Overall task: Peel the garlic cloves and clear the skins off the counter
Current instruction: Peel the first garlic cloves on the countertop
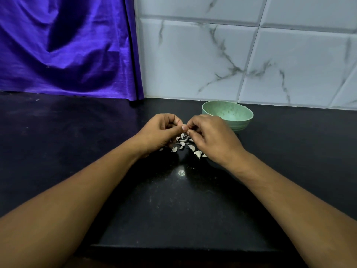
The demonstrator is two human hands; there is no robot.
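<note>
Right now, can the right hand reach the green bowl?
Probably yes: the green bowl stands just behind the right hand with nothing between, but that hand and the left hand are pinching a small clove.

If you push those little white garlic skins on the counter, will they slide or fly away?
The garlic skins look thin and curled, so they are probably very light and might flutter off rather than slide neatly. They lie scattered on the smooth black counter, so a sweep would likely move them easily.
</note>
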